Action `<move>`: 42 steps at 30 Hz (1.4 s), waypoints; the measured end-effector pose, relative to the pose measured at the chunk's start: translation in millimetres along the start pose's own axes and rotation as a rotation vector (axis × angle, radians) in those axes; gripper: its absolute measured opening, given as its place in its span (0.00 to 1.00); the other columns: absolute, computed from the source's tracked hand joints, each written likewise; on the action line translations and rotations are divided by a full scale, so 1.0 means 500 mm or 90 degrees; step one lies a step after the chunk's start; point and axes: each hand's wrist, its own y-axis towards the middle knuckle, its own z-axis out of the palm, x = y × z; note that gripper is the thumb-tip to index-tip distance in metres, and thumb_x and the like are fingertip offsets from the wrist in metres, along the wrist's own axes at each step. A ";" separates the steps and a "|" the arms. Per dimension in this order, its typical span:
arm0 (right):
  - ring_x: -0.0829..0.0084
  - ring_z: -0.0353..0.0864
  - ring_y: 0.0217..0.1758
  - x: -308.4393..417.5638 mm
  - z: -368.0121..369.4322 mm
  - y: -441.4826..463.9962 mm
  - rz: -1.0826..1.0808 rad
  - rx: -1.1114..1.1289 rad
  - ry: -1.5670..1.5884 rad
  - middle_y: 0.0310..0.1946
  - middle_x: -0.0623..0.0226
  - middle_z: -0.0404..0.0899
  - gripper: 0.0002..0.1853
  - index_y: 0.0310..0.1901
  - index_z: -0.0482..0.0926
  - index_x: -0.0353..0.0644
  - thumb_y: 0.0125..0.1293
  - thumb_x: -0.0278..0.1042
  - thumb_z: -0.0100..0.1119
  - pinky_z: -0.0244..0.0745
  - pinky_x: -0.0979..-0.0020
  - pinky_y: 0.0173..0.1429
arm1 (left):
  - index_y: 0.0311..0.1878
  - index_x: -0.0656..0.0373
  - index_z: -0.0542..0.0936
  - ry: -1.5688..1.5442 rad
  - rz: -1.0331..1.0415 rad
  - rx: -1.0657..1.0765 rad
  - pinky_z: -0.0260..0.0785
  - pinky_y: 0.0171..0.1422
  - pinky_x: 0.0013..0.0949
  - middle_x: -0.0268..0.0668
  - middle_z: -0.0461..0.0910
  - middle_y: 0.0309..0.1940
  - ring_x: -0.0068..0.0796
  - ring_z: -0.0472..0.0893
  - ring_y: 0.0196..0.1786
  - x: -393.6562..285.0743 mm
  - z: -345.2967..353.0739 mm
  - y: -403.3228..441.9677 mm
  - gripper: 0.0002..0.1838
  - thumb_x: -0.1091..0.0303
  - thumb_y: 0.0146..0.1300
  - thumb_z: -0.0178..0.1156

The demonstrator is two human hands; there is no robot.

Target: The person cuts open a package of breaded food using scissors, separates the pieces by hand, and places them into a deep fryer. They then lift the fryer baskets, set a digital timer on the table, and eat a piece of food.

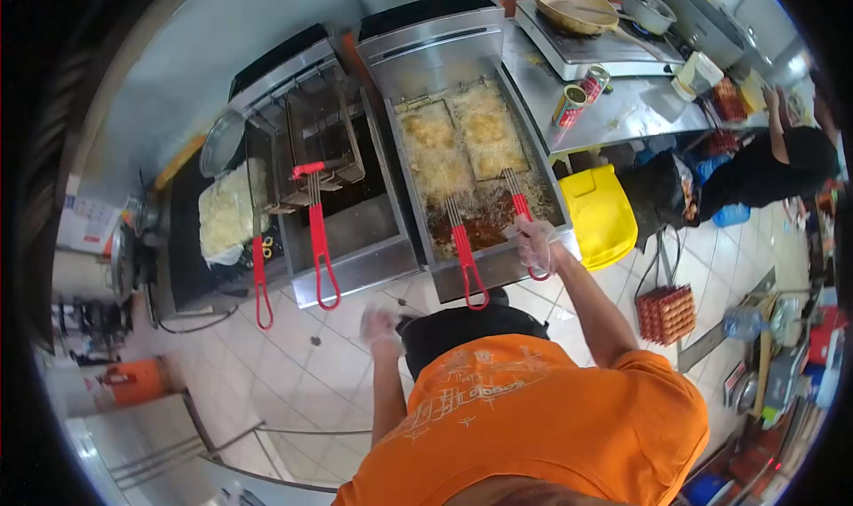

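Note:
My right hand (pixel 536 247), in a clear plastic glove, is closed around the red handle of the right fryer basket (pixel 498 164). That basket sits in bubbling oil in the deep fryer (pixel 544 119), with golden pieces of food (pixel 484 126) in it. Beside it, a second basket (pixel 429 126) with a red handle holds more frying food; no hand touches it. My left hand (pixel 381 328), gloved too, hangs low over the floor, away from the fryers. Its fingers are blurred, and I cannot make out anything in it.
Another fryer (pixel 355 231) with raised red-handled baskets stands left, beside a tray of pale food (pixel 229 215). A yellow bin (pixel 600 217) adjoins the fryer's right side. Cans (pixel 570 104) and a stove with a pan (pixel 573 7) occupy the counter. Another person (pixel 773 168) works at right, near stacked egg trays (pixel 665 315).

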 end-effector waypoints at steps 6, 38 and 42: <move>0.76 0.54 0.10 -0.088 -0.075 0.032 -0.049 -0.064 -0.106 0.10 0.76 0.56 0.24 0.23 0.65 0.51 0.75 0.56 0.49 0.51 0.70 0.17 | 0.46 0.52 0.76 0.043 -0.341 0.371 0.74 0.32 0.35 0.34 0.79 0.29 0.25 0.77 0.26 0.012 0.409 -0.082 0.19 0.45 0.70 0.57; 0.78 0.65 0.12 -0.063 -0.063 -0.045 -0.128 0.022 -0.096 0.14 0.76 0.64 0.13 0.36 0.69 0.50 0.74 0.48 0.56 0.64 0.72 0.16 | 0.52 0.43 0.70 0.110 -0.143 0.381 0.63 0.15 0.36 0.28 0.64 0.14 0.25 0.67 0.12 0.009 0.442 -0.155 0.13 0.48 0.73 0.54; 0.80 0.66 0.16 -0.064 -0.063 -0.059 -0.130 0.010 -0.129 0.19 0.78 0.65 0.10 0.37 0.71 0.50 0.72 0.44 0.58 0.64 0.72 0.19 | 0.51 0.44 0.71 0.094 -0.127 0.374 0.62 0.14 0.34 0.27 0.64 0.14 0.23 0.67 0.12 0.022 0.438 -0.161 0.13 0.48 0.73 0.55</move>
